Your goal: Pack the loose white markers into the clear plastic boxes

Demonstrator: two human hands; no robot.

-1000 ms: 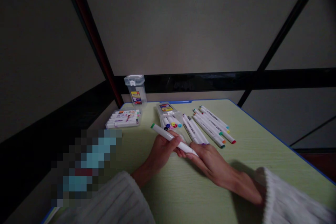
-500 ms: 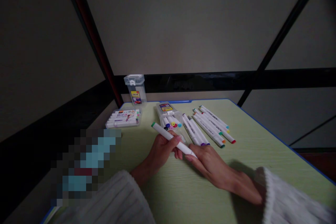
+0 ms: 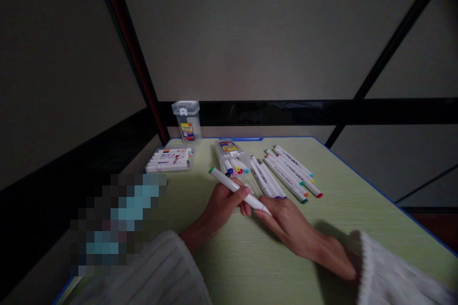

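Note:
A white marker [image 3: 225, 181] with a green far end slants between my two hands above the table. My left hand [image 3: 223, 202] is closed around its middle, thumb on top. My right hand [image 3: 286, 219] pinches the near end, which its fingers partly hide. Just beyond them lies a clear marker case [image 3: 224, 149] with its open end toward me and several markers [image 3: 234, 167] inside, coloured ends showing. To its right, several white markers [image 3: 266, 178] lie side by side, and a further group of markers [image 3: 291, 171] rests slightly apart from these.
An upright clear plastic box [image 3: 187, 124] with a lid stands at the table's back left corner. In front of it lies a flat case of markers [image 3: 170, 159]. A pixelated patch [image 3: 125, 214] covers the left edge. The pale green table [image 3: 358, 200] has a blue rim, with walls behind.
The view has shifted very slightly. Both hands keep the same hold on the marker, and the other things stay in place.

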